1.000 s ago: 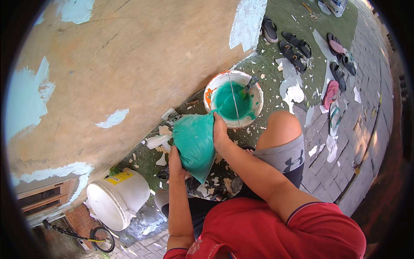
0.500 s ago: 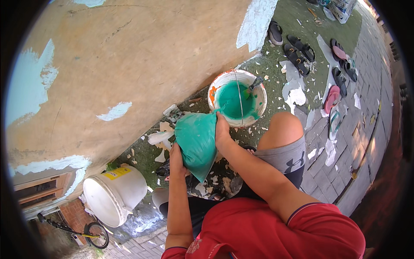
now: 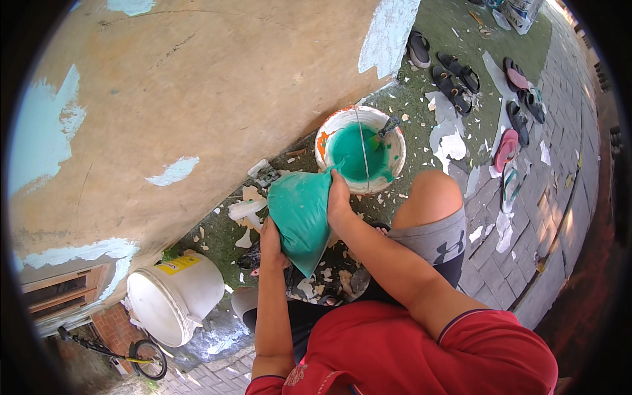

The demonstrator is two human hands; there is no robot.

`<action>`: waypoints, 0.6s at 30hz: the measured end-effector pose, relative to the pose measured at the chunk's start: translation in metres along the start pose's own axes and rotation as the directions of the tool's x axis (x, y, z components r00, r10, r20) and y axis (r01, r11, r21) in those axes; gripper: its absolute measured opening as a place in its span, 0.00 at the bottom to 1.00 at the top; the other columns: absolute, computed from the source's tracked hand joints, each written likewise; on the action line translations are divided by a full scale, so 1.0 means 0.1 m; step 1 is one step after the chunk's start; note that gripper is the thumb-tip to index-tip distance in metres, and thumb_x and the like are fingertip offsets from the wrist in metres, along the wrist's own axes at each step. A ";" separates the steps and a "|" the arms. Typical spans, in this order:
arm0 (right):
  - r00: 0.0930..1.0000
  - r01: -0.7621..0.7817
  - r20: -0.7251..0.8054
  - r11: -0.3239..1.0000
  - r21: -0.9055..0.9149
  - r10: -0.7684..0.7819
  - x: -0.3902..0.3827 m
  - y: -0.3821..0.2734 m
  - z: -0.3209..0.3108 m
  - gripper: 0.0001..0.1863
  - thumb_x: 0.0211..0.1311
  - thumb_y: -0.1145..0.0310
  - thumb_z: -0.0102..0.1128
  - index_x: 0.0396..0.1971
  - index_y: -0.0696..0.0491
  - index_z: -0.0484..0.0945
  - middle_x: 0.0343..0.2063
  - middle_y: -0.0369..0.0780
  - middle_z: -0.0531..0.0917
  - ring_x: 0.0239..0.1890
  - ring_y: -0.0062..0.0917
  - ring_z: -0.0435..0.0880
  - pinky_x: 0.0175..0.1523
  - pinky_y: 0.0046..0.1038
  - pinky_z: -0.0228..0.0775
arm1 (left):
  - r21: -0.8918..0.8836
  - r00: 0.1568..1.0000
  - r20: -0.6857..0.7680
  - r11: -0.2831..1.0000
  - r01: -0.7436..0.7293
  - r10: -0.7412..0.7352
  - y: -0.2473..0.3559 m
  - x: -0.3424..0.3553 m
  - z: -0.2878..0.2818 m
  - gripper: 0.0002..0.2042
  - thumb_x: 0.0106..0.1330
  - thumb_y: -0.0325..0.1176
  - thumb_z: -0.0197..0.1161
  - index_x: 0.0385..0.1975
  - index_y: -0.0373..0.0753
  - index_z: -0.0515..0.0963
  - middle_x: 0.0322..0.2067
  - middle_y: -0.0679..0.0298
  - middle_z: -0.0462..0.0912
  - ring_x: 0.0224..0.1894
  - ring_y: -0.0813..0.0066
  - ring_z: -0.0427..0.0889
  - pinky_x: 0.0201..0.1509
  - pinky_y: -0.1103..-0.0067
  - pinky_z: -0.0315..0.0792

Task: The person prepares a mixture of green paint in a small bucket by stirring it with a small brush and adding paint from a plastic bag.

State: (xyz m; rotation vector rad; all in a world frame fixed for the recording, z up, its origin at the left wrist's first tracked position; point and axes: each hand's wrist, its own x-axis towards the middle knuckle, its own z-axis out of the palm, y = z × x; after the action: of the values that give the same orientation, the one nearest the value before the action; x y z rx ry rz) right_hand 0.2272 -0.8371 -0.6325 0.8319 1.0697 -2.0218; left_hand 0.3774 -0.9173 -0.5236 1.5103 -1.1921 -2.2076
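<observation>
L hand (image 3: 270, 242) holds the green bag (image 3: 299, 214) low on its L side, R hand (image 3: 338, 197) grips it up by the neck, so both hands are on it. Bag's nr the wall (image 3: 217, 99), neck end at the bucket (image 3: 327, 125) rim, can't tell if touching; green paint (image 3: 355, 158) inside, white tub (image 3: 181, 289) well apart, lower L.

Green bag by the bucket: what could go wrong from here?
The green bag has its narrow tip at the rim of the bucket; if the right hand slips, green paint might run down the outside.

The bag looks soft and bulging, so a hard squeeze from the left hand could make it surge or split.

Pale flakes litter the ground; some might get into the paint.
</observation>
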 end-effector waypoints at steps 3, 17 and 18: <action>0.999 -0.030 0.011 0.999 0.013 0.030 0.01 -0.02 -0.01 0.24 0.72 0.55 0.46 0.57 0.58 0.72 0.54 0.42 0.76 0.55 0.29 0.73 0.63 0.30 0.62 | 0.003 0.999 0.010 0.999 -0.038 0.038 -0.01 0.01 0.00 0.22 0.76 0.45 0.51 0.56 0.31 0.74 0.49 0.57 0.81 0.47 0.69 0.82 0.50 0.74 0.78; 0.999 -0.011 -0.048 0.999 -0.051 0.008 0.04 -0.02 0.00 0.25 0.73 0.50 0.45 0.54 0.56 0.74 0.45 0.43 0.82 0.45 0.31 0.82 0.55 0.33 0.74 | 0.157 0.994 0.000 0.981 -0.112 0.113 0.04 0.08 0.01 0.23 0.77 0.45 0.48 0.57 0.30 0.73 0.51 0.57 0.80 0.50 0.70 0.81 0.54 0.74 0.76; 0.998 0.001 -0.060 0.999 -0.054 -0.004 0.05 -0.03 0.00 0.26 0.73 0.49 0.45 0.55 0.56 0.73 0.45 0.44 0.81 0.45 0.32 0.82 0.55 0.33 0.74 | 0.165 0.993 0.007 0.979 -0.116 0.116 0.05 0.08 0.02 0.23 0.77 0.45 0.47 0.57 0.30 0.73 0.51 0.57 0.80 0.50 0.70 0.81 0.54 0.74 0.75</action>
State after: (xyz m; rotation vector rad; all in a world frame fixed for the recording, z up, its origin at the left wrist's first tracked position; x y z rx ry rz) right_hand 0.2223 -0.8376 -0.6353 0.8680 1.1540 -1.9719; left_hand 0.3707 -0.9243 -0.5257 1.4606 -1.4554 -2.0759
